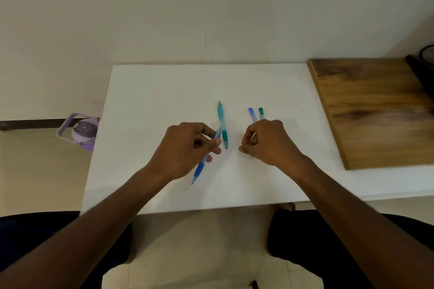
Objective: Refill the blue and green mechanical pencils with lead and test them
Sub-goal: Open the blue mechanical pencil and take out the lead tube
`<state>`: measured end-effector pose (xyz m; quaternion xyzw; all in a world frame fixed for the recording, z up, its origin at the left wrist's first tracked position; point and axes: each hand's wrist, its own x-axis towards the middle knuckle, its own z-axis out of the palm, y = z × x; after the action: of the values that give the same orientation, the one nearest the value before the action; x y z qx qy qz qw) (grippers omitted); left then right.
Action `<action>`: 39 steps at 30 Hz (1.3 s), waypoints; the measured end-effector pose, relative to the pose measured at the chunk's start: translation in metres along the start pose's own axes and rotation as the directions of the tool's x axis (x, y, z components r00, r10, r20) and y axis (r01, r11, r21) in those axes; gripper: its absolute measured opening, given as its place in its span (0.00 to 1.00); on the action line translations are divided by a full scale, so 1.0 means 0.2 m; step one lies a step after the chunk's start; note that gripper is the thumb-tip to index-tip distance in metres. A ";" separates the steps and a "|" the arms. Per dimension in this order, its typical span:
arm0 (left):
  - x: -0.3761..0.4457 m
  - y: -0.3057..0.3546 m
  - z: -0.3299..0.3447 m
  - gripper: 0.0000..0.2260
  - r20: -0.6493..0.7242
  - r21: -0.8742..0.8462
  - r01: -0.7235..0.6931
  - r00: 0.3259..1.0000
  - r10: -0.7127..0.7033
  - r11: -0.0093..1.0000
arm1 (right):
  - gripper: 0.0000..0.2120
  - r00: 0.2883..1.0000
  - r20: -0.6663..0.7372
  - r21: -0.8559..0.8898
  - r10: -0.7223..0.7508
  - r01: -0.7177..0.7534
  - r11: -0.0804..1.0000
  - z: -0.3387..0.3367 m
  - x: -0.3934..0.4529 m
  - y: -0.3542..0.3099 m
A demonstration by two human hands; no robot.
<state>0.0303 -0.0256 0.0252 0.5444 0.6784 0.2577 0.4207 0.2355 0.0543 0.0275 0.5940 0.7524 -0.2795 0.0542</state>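
My left hand (185, 150) grips the blue mechanical pencil (200, 168), held slanted with its tip pointing down toward me and its top end near my fingertips. The green mechanical pencil (222, 124) lies flat on the white table (145, 110) just right of that hand. My right hand (267, 142) hovers to the right with its fingers curled; a thin pale piece shows between thumb and forefinger, too small to identify. Behind it lie a blue lead tube (251, 114) and a green lead tube (261, 113), their near ends hidden by my knuckles.
A wooden board (375, 110) rests on the table's right side, with a dark object (422, 63) at its far corner. A purple water bottle (82, 131) stands on the floor left of the table. A plain wall rises behind.
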 end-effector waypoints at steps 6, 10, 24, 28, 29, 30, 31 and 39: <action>0.00 -0.01 0.00 0.10 -0.008 0.036 -0.007 1.000 0.007 0.999 | 0.09 0.986 -0.141 0.454 -0.090 0.145 0.879 -0.05 -0.02 -0.05; -0.01 0.00 -0.01 0.09 0.003 0.064 -0.028 1.000 0.028 0.998 | 0.04 0.995 0.033 0.743 -0.094 0.039 0.668 -0.04 -0.02 -0.10; -0.02 0.03 0.01 0.10 0.041 0.026 -0.040 0.998 0.038 0.999 | 0.03 0.997 0.072 0.713 -0.023 -0.036 0.701 -0.04 -0.03 -0.09; -0.03 0.02 0.02 0.09 0.076 0.001 0.008 0.997 -0.008 1.000 | 0.06 0.997 -0.049 0.750 0.064 -0.005 0.662 -0.12 0.00 -0.05; -0.03 0.01 0.01 0.10 0.057 -0.032 0.034 0.998 -0.032 0.999 | 0.05 0.991 -0.121 0.690 0.064 0.037 0.723 -0.15 0.01 -0.02; -0.03 0.01 0.01 0.10 0.027 -0.071 0.064 0.998 -0.062 0.995 | 0.05 0.981 -0.189 0.559 0.034 0.079 0.825 -0.18 0.01 0.01; -0.03 0.01 0.00 0.10 -0.011 -0.101 0.087 0.996 -0.088 0.991 | 0.06 0.975 -0.221 0.382 -0.016 0.101 0.918 -0.19 0.02 0.04; 0.00 -0.04 0.01 0.13 -0.133 -0.090 0.212 0.966 -0.223 0.973 | 0.15 0.999 0.041 -0.041 -0.011 0.013 0.999 -0.08 0.01 0.07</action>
<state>0.0275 -0.0272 0.0177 0.4309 0.7521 0.2733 0.4172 0.2514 0.0660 0.0345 0.5823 0.7603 -0.2763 0.0803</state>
